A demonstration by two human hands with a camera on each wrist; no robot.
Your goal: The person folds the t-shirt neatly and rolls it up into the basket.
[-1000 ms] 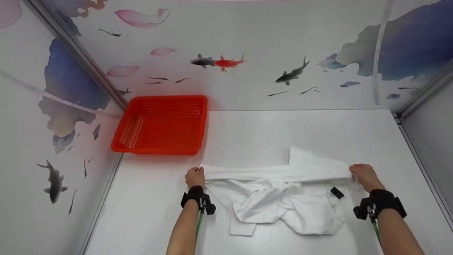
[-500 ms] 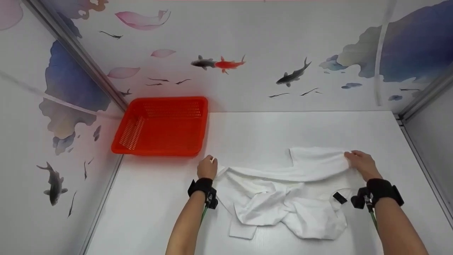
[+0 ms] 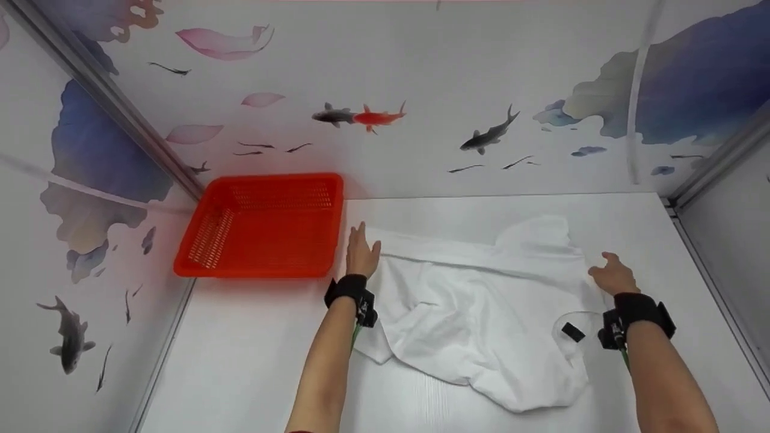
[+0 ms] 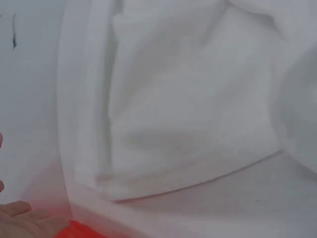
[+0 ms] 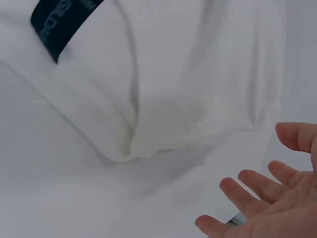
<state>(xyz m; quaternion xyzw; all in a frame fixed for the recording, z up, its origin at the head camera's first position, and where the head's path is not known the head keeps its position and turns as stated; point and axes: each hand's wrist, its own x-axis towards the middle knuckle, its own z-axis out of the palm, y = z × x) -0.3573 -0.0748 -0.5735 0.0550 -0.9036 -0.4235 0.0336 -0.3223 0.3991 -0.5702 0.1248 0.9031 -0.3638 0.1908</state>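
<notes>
A white T-shirt [image 3: 475, 313] lies spread on the white table, its far edge in a long straight fold and its near part wrinkled. One sleeve [image 3: 538, 231] points away at the far right. At the round neckline on the right sits a black label [image 3: 573, 332], which the right wrist view shows close up as a dark label [image 5: 62, 22] with pale lettering. My left hand [image 3: 363, 254], fingers extended, is at the shirt's far left corner. Just off the shirt's right side is my right hand [image 3: 613, 275], fingers loosely spread and holding nothing.
A red plastic basket [image 3: 258, 273] with perforated sides stands at the back left, close to my left hand. Walls painted with fish and petals [image 3: 385, 117] close in the table [image 3: 240, 361] at the back and sides.
Both hands have let go of the T-shirt. Its far edge now lies farther back and the body is spread flatter. My left hand has moved away from me, with its fingers opened.
</notes>
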